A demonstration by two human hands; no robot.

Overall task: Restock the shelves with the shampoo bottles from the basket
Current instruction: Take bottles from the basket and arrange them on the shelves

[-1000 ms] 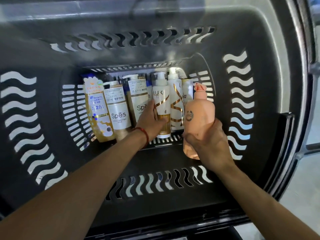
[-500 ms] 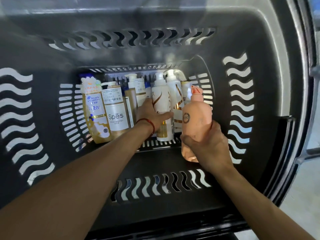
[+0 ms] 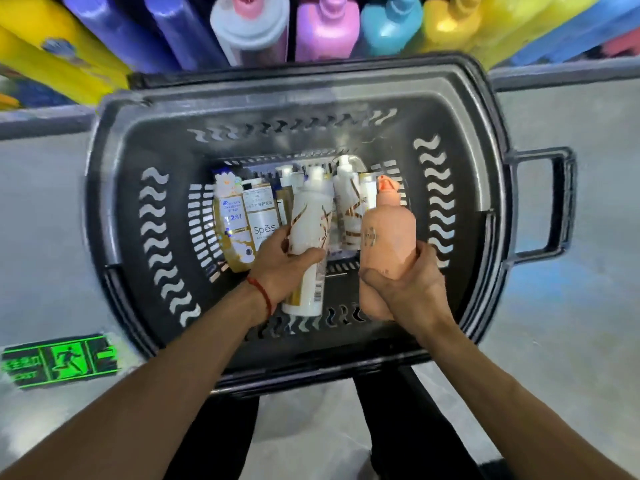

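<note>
Left hand (image 3: pixel 280 268) grips the white bottle (image 3: pixel 308 230) at mid-body, right hand (image 3: pixel 405 285) grips the peach bottle (image 3: pixel 388 233) near its base; both pumps point away toward the shelf bottles (image 3: pixel 325 32) beyond the basket (image 3: pixel 117 202) far rim, neither hand clearly nearer. Other bottles (image 3: pixel 264 220) remain in the basket, left of and behind the held pair. Grey floor (image 3: pixel 41 220), green exit sign (image 3: pixel 59 360) at left; shelf row looks packed, gaps probably tight.

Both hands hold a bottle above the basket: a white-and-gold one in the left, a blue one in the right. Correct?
Not quite. In the head view, the right hand grips a peach bottle, not a blue one. The left hand does hold the white-and-gold bottle above the basket.
</note>
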